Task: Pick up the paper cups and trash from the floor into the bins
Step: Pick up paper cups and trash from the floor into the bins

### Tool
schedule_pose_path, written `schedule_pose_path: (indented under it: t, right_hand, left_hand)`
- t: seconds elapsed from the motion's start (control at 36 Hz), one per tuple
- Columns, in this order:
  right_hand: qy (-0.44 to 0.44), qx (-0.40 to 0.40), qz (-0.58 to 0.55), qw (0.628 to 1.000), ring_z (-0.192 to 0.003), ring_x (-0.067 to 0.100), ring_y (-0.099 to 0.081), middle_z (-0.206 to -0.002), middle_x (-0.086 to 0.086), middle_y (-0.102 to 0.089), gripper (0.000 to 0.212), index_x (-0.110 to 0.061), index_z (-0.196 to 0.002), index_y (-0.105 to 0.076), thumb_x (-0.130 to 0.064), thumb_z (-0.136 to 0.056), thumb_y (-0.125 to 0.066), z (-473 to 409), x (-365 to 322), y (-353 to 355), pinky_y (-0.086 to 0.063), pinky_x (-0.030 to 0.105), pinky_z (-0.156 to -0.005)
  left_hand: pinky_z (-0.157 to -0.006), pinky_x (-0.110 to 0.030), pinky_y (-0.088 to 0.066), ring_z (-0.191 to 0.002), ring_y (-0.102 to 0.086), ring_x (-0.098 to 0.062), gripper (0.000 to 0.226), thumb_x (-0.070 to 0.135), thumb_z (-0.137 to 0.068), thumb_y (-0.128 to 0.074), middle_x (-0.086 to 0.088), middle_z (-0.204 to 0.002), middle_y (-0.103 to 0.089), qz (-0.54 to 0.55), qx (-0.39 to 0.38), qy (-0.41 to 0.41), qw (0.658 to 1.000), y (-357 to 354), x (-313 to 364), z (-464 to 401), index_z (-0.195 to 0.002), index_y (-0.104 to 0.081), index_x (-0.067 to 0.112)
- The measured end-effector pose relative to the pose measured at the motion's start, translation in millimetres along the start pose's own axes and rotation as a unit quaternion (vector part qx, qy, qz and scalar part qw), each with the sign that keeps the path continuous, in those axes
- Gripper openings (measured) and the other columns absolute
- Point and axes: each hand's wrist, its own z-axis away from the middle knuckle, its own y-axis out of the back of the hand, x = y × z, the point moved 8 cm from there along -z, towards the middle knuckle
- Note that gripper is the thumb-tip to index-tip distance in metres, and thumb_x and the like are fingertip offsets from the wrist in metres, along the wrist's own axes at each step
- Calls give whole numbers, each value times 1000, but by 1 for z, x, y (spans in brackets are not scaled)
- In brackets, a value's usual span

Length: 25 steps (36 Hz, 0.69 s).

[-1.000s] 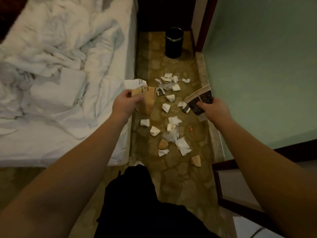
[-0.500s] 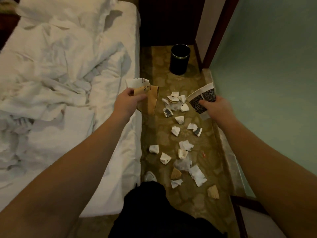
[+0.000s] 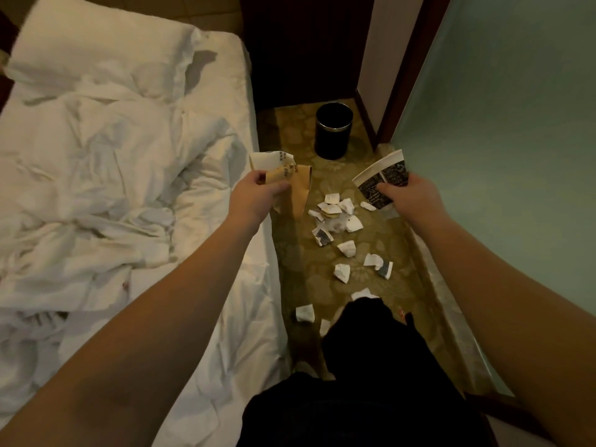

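My left hand [image 3: 254, 196] grips a crushed brown paper cup [image 3: 300, 191] together with a white printed paper piece [image 3: 269, 160], held over the floor beside the bed. My right hand [image 3: 408, 196] grips a black-and-white printed paper cup [image 3: 380, 175] near the green wall. A black round bin [image 3: 333, 130] stands upright on the patterned floor ahead, between and beyond both hands. Several torn white paper scraps [image 3: 346, 248] lie scattered on the floor below the hands.
A bed with rumpled white sheets [image 3: 113, 188] fills the left side. A green wall [image 3: 516, 156] and its stone base ledge [image 3: 451, 311] bound the narrow floor strip on the right. A dark cabinet [image 3: 306, 50] stands behind the bin. My dark-clothed legs [image 3: 361, 366] cover the near floor.
The view has moved forward along the floor strip. The bin and scraps now sit closer, and some near scraps have passed under my legs. Both hands keep their hold.
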Motion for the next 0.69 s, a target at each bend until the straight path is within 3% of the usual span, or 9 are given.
schedule_pose_path:
  t: [0.11,0.22,0.28,0.42,0.53,0.61,0.69]
  right_hand:
    - [9,-8,6,1000,-92,16,-57,-105,0,-64,40,-14,-127,-62,-34,-93,-66,-33,-20,-12,-42,29,-79]
    - [21,-17,-2,1000,-93,14,-56,-117,3,-66,42,-14,-130,-59,-33,-94,-66,-78,-37,-26,-41,23,-70]
    - [23,-19,-5,1000,-94,12,-55,-116,1,-64,42,-15,-132,-58,-32,-94,-66,-106,-43,-32,-37,17,-62]
    - [13,-15,13,1000,-96,16,-53,-112,1,-61,44,-13,-131,-56,-34,-94,-66,-190,-57,-46,-41,28,-79]
    - [-25,-29,5,999,-94,17,-55,-116,4,-65,41,-13,-127,-59,-34,-93,-67,-264,-61,-57,-44,29,-79]
    - [-49,-43,3,998,-92,16,-56,-115,4,-66,41,-13,-128,-59,-32,-93,-67,-314,-67,-59,-43,25,-69]
    - [-61,-55,10,997,-93,16,-57,-116,5,-65,44,-13,-131,-57,-32,-93,-68,-362,-75,-59,-43,26,-76]
  left_hand:
    - [-89,-31,-52,-105,-59,-17,48,38,-88,-73,4,-117,-63,-8,-10,-3,1000,-10,12,-32,-131,-59,20]
    - [-72,-20,-48,-103,-58,-16,49,38,-89,-72,3,-117,-62,-17,-11,-9,1000,-19,25,-75,-132,-58,19]
    - [-74,-22,-49,-104,-59,-16,49,40,-88,-72,3,-117,-63,-24,-10,-11,1000,-24,29,-103,-131,-59,19]
    - [-74,-22,-48,-102,-60,-15,48,42,-87,-73,5,-113,-63,-39,-22,-9,999,-46,46,-193,-128,-59,22]
    - [-86,-33,-53,-102,-60,-16,49,44,-84,-74,6,-113,-63,-56,-32,5,998,-70,68,-276,-126,-59,23]
    - [-88,-34,-53,-105,-60,-16,52,43,-85,-75,5,-117,-64,-58,-35,18,998,-88,81,-328,-130,-59,22]
    - [-89,-36,-54,-103,-60,-15,53,44,-86,-73,6,-117,-64,-75,-48,21,996,-103,95,-369,-132,-58,22]
